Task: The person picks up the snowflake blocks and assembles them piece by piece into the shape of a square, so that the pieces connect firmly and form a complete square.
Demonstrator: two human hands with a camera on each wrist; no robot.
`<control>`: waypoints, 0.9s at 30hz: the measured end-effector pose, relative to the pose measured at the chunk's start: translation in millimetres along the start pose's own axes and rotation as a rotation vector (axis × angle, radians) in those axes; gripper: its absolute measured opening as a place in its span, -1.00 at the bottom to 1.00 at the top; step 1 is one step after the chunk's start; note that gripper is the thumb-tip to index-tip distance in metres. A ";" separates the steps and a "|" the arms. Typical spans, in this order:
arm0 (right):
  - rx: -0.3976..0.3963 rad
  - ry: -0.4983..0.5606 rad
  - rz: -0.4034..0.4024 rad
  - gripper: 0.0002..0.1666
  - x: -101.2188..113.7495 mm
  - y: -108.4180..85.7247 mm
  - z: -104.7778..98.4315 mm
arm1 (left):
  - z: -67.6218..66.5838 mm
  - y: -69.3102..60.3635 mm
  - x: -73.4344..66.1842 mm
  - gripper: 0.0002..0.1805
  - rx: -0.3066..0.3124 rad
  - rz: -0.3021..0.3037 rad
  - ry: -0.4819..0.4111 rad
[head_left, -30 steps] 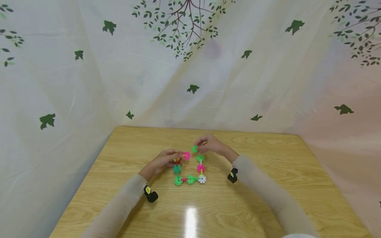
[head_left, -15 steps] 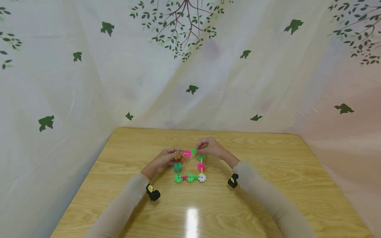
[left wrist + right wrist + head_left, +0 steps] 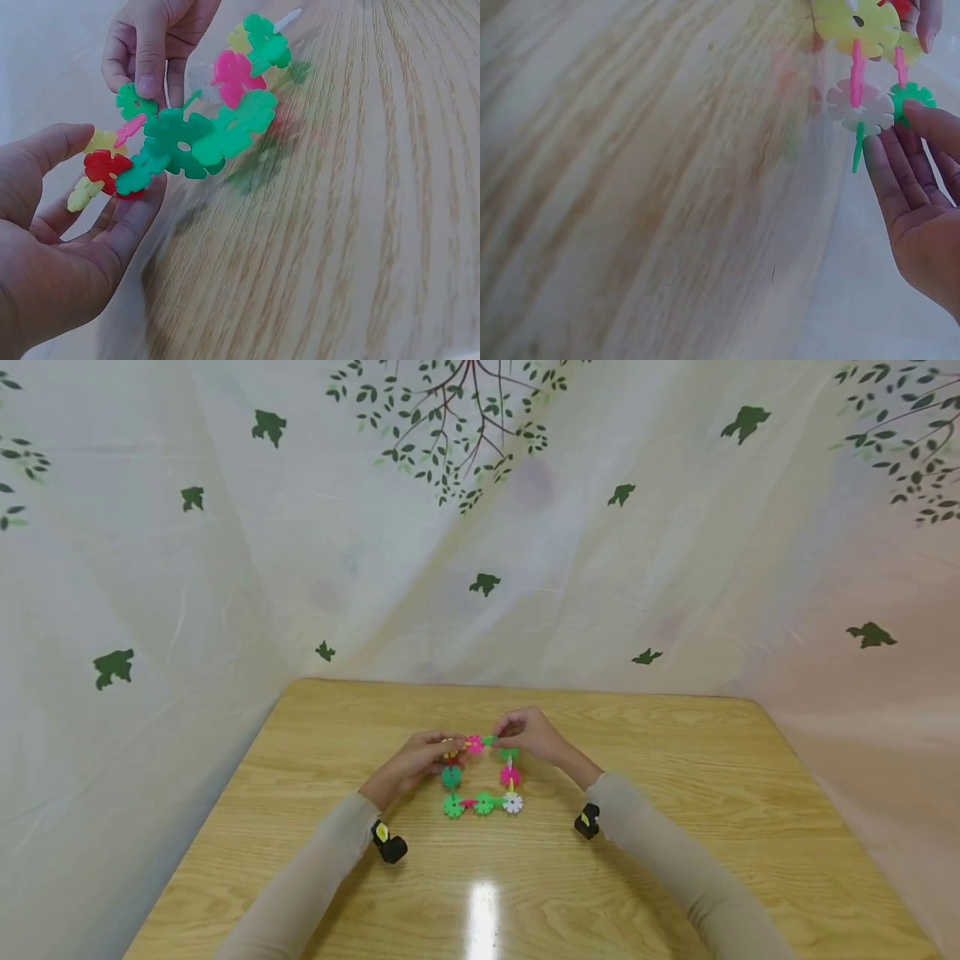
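Observation:
Notched plastic flower discs are slotted together into a roughly square chain, with a white disc (image 3: 512,802) at the near right corner and a green disc (image 3: 453,806) at the near left. My left hand (image 3: 414,764) holds the far left corner, where thumb and fingers pinch around a yellow disc (image 3: 103,142) and a red disc (image 3: 107,171). My right hand (image 3: 534,735) pinches a green disc (image 3: 911,97) between thumb and fingers. That green disc meets the pink disc (image 3: 475,744) on the far side; how deep the slots engage cannot be told.
The chain is over a wooden table (image 3: 480,868), whose far edge runs along a pale cloth backdrop (image 3: 420,610) printed with leaves and birds. Black wrist cameras sit on both wrists, the left camera (image 3: 390,843) close to the tabletop.
My right hand has brought its green disc down and left, from apart to touching the pink disc. The left hand and the chain have shifted slightly right and away.

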State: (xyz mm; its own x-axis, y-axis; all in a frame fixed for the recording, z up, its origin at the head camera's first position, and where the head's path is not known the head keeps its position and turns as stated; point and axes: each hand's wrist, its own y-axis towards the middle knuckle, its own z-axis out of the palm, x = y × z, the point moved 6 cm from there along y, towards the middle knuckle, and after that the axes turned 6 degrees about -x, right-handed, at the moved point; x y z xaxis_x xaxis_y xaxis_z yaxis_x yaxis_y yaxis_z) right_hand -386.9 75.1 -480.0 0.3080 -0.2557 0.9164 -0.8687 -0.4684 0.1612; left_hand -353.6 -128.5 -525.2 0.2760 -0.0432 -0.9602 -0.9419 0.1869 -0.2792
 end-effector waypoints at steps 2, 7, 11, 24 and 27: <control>-0.012 -0.022 0.002 -0.89 -2.1 0.1 -0.2 | 0.5 -0.2 -0.2 -0.63 -0.002 -0.001 -0.008; -0.034 -0.051 -0.015 -0.89 -2.4 0.0 -0.3 | 1.6 -1.6 -2.7 -0.61 0.000 0.006 -0.047; -0.037 -0.045 -0.023 -0.89 1.2 -1.0 -0.6 | 2.6 -3.5 -4.6 -0.60 0.015 0.021 -0.093; -0.037 -0.056 -0.048 -0.92 4.4 0.4 -5.5 | 7.7 -3.9 -9.3 -0.59 0.024 0.040 -0.140; -0.041 -0.064 -0.057 -0.91 5.1 0.5 -6.3 | 8.7 -4.5 -10.9 -0.59 0.015 0.048 -0.141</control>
State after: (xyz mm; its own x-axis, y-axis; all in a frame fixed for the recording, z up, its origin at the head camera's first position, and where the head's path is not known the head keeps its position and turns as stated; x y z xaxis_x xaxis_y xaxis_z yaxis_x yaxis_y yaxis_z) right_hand -388.3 78.9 -472.9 0.3808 -0.2840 0.8800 -0.8636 -0.4494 0.2286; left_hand -350.7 -120.3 -513.5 0.2561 0.1039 -0.9610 -0.9518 0.2006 -0.2320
